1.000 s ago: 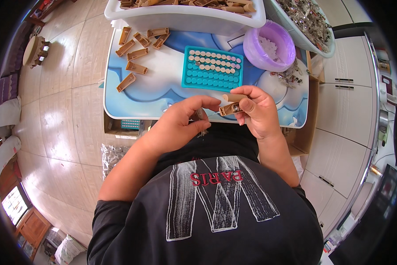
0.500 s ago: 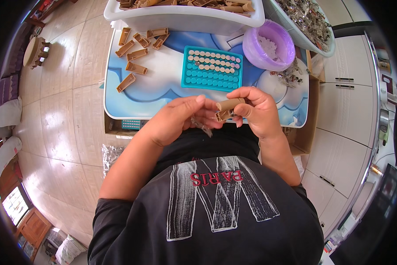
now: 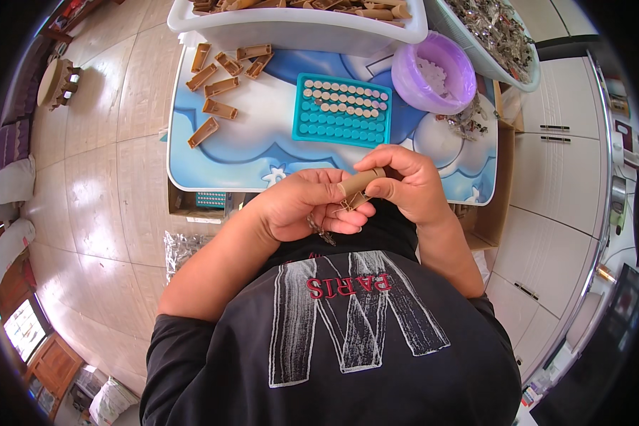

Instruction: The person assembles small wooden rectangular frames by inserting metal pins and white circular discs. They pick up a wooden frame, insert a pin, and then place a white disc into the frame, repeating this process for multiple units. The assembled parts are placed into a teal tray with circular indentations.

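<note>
Just past the table's near edge, both hands meet around a tan plastic casing point(image 3: 359, 182) made of two half shells. My right hand point(image 3: 410, 186) pinches its far end between thumb and fingers. My left hand point(image 3: 298, 204) is closed round the near end, its thumb lying on the upper shell. Below that shell, the open lower shell point(image 3: 355, 201) sits at a slant, with small metal bits near its end. Thin metal-and-clear parts point(image 3: 323, 233) dangle beneath my left fingers; exactly how they are held is hidden.
Several brown half shells point(image 3: 220, 109) lie on the blue-and-white table point(image 3: 269, 113). A turquoise tray point(image 3: 342, 133) carries rows of round pale pieces. Beyond stand a white bin point(image 3: 298, 34) of tan shells, a purple basin point(image 3: 402, 74) and a pale basket point(image 3: 475, 65) of metal parts.
My left hand has moved right and closed onto the casing, its thumb now on the upper shell. The casing has shifted slightly down and left, and the dangling parts have swung lower.
</note>
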The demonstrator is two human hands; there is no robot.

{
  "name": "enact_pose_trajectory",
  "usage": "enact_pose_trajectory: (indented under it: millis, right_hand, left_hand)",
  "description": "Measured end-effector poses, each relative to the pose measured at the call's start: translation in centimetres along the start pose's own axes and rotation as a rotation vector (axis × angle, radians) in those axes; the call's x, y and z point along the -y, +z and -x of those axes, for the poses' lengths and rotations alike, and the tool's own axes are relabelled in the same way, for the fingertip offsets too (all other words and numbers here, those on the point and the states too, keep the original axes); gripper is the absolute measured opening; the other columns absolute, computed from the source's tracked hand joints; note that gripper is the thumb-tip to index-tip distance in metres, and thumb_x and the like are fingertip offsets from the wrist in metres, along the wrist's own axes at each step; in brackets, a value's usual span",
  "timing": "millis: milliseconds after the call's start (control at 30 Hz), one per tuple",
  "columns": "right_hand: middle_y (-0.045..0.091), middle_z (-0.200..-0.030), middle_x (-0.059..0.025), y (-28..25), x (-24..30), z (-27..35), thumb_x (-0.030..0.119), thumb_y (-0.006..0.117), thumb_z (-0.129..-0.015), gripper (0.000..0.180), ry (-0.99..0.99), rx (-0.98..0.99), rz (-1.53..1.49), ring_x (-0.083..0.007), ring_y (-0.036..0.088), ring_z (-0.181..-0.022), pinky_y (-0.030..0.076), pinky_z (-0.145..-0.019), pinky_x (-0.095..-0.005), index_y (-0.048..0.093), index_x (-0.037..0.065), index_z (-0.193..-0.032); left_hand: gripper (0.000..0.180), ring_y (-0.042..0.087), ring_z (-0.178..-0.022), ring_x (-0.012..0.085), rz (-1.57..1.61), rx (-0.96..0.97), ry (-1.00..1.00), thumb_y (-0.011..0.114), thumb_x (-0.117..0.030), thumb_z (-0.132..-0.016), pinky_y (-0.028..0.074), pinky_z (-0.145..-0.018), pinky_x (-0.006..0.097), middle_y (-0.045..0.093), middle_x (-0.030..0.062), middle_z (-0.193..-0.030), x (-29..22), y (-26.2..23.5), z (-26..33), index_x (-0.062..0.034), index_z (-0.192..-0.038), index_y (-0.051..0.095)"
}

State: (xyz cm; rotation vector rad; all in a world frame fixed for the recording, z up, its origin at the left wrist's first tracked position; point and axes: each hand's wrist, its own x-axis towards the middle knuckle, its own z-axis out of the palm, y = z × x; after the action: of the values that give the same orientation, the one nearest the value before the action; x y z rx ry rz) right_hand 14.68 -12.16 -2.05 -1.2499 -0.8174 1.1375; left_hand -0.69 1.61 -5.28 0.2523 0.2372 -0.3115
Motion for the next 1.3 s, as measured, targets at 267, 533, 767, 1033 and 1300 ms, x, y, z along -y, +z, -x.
enact_pose_trajectory:
  millis: [267, 533, 767, 1033, 1300]
  right_hand:
    - [0.064, -0.096, -0.0057, -0.7, 1.0, -0.6, 0.013, 0.073, -0.073, 0.023, -0.295, 0.137, 0.343, -0.0182, 0.058, -0.088, 0.042, -0.081, -0.0298, 0.065, 0.005, -0.093]
    - [0.065, -0.096, -0.0065, -1.0, 1.4, -0.6, 0.011, 0.071, -0.073, 0.019, -0.304, 0.182, 0.496, -0.0212, 0.060, -0.090, 0.041, -0.083, -0.0318, 0.066, 0.007, -0.091]
    - [0.065, -0.095, -0.0073, -0.9, 1.2, -0.4, 0.008, 0.070, -0.073, 0.019, -0.297, 0.158, 0.464, -0.0213, 0.060, -0.090, 0.043, -0.080, -0.0319, 0.065, 0.005, -0.092]
    - [0.064, -0.096, -0.0078, -0.6, 1.4, -0.3, 0.004, 0.072, -0.070, 0.026, -0.250, 0.115, 0.459, -0.0207, 0.059, -0.092, 0.045, -0.079, -0.0299, 0.064, 0.003, -0.096]
    - [0.060, -0.091, -0.0070, -0.3, 1.1, 0.6, 0.012, 0.070, -0.078, 0.032, -0.157, -0.036, 0.368, -0.0131, 0.055, -0.078, 0.044, -0.071, -0.0259, 0.060, -0.001, -0.105]
  left_hand:
    - [0.035, 0.066, -0.088, 0.0215, -0.013, -0.045, -0.014, 0.052, -0.021, -0.092, 0.057, -0.078, 0.033, 0.062, 0.0157, -0.100, -0.2, 0.4, 0.0, 0.0044, -0.114, 0.045]
    - [0.031, 0.065, -0.089, 0.0223, -0.041, -0.051, -0.012, 0.051, -0.020, -0.093, 0.057, -0.078, 0.032, 0.061, 0.0151, -0.100, -0.1, 0.7, 0.0, 0.0032, -0.113, 0.047]
    - [0.028, 0.066, -0.087, 0.0209, -0.057, -0.100, -0.003, 0.050, -0.020, -0.093, 0.056, -0.078, 0.032, 0.062, 0.0157, -0.101, -0.3, 1.1, 0.2, 0.0013, -0.111, 0.048]
    - [0.026, 0.066, -0.085, 0.0189, -0.295, -0.212, 0.083, 0.060, -0.012, -0.086, 0.055, -0.079, 0.031, 0.062, 0.0136, -0.102, -0.7, 2.8, 0.6, 0.0022, -0.107, 0.052]
    - [0.024, 0.061, -0.092, 0.0146, -0.696, -0.306, 0.367, 0.060, -0.006, -0.087, 0.050, -0.081, 0.027, 0.063, 0.0093, -0.099, 0.2, 3.8, 0.8, 0.0049, -0.107, 0.053]
